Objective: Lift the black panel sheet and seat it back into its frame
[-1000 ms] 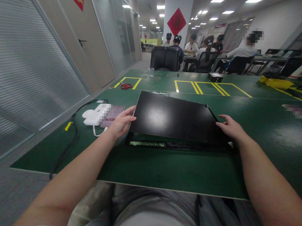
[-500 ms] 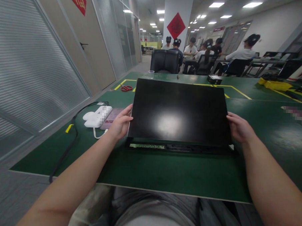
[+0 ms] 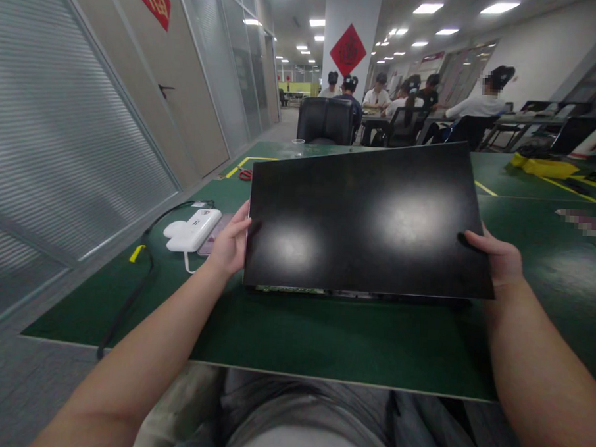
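A black, glossy display panel (image 3: 357, 219) is held up between both hands, its right side raised higher than its left. My left hand (image 3: 231, 242) grips the left edge, thumb at the front and fingers behind. At the right edge my right hand (image 3: 501, 259) is closed on it, the thumb pressing the front face and the fingers hidden behind. Under the panel's lower edge lies a dark frame with a green circuit strip (image 3: 288, 290), mostly covered. Scissors with red handles (image 3: 245, 174) are partly hidden behind the panel's upper left corner.
On the green table (image 3: 332, 343), a white power bank (image 3: 199, 229) lies left, over a phone, near a black cable (image 3: 148, 269). A clear cup (image 3: 298, 146) stands at the far edge, yellow items (image 3: 545, 166) far right. Several people sit beyond a black chair (image 3: 326, 119).
The display panel has come closer, its right side lifted and tilted upward. My right hand has moved right, its thumb now on the front face. My left hand has shifted slightly left.
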`<state>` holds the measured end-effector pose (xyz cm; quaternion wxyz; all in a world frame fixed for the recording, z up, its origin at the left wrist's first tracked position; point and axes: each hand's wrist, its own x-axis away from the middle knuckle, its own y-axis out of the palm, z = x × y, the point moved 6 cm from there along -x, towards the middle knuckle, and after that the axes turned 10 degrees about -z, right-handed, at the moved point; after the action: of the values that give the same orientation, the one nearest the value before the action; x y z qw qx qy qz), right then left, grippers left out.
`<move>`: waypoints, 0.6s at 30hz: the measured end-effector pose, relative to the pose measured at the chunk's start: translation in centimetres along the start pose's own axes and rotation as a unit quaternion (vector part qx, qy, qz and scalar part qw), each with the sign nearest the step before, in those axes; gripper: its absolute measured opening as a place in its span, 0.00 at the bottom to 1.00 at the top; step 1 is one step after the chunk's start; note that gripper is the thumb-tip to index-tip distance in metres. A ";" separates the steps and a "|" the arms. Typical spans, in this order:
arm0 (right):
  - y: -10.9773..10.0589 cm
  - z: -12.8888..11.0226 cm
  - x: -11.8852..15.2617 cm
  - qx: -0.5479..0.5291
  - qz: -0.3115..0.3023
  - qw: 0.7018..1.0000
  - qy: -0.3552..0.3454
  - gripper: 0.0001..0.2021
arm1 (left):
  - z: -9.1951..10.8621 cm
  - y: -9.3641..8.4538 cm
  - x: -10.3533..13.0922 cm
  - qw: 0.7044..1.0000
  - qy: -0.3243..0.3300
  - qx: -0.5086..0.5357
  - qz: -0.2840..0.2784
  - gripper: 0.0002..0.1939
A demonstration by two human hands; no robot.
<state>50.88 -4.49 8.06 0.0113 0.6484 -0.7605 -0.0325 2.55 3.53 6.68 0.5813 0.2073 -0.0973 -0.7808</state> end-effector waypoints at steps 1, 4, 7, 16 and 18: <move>0.2 -0.4 0.1 -0.003 0.002 1.000 -0.016 0.33 | -0.1 0.0 0.0 1.000 -0.007 0.008 -0.004 0.32; 1.0 -1.7 0.3 0.004 0.007 1.000 -0.030 0.32 | -0.6 0.1 0.0 0.999 -0.035 0.031 -0.019 0.28; 1.4 -2.4 0.4 0.022 0.018 1.000 -0.010 0.30 | -1.3 -0.3 -0.1 0.997 -0.063 0.039 -0.008 0.26; -2.7 -2.0 -0.9 -0.059 0.149 0.984 -0.073 0.17 | -1.8 -1.8 -0.3 0.997 -0.071 -0.009 0.028 0.31; -3.8 -1.8 -1.1 -0.100 0.200 0.970 -0.094 0.15 | -1.8 -1.7 -0.4 0.997 -0.068 -0.021 0.020 0.32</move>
<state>54.94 -4.10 9.67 0.0106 0.4726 -0.8654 -0.1660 1.95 4.58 4.46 0.5929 0.1394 -0.1238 -0.7834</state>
